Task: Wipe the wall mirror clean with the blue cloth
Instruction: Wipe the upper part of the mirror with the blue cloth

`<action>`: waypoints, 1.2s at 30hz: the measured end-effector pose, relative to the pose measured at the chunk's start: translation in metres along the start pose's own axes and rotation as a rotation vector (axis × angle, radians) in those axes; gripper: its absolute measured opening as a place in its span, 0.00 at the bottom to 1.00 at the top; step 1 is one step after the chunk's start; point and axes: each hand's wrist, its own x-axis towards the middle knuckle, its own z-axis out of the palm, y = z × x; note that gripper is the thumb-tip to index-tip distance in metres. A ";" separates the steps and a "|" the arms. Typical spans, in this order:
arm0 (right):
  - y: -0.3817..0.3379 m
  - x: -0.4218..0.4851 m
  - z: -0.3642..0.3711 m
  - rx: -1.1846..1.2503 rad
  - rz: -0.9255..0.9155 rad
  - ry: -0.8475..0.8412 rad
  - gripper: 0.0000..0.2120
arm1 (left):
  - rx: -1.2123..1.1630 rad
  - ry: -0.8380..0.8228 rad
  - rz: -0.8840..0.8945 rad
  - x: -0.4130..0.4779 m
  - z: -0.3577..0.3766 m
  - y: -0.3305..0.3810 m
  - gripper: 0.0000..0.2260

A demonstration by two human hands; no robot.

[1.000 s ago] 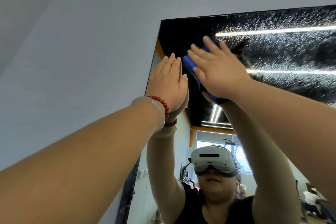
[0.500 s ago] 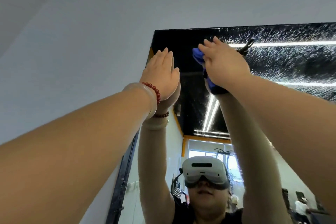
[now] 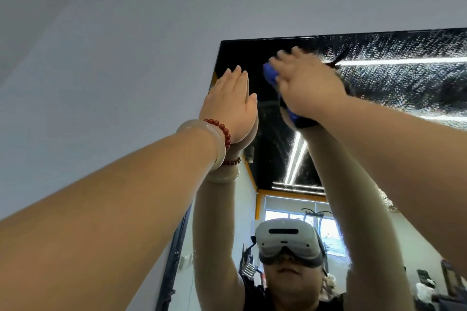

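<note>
Head view: the right hand [image 3: 308,88] presses the blue cloth [image 3: 270,77] flat against the wall mirror [image 3: 404,83] near its top left corner, fingers straight (blurred, so the thumb's hold is unclear). The left hand [image 3: 231,106], fingers straight and together, rests palm-flat on the glass just beside it. Speckled, unwiped glass stretches rightward from the cloth, so the right hand is nearer to it.
</note>
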 end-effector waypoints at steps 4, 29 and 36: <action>0.008 0.004 0.000 0.019 -0.100 -0.058 0.23 | -0.001 0.001 0.002 0.000 0.000 0.000 0.24; 0.030 0.037 0.004 -0.087 0.186 -0.021 0.24 | 0.033 -0.037 0.054 0.020 -0.008 -0.019 0.24; 0.021 0.043 -0.002 -0.100 -0.095 -0.099 0.24 | 0.025 -0.017 0.068 0.023 -0.006 -0.021 0.24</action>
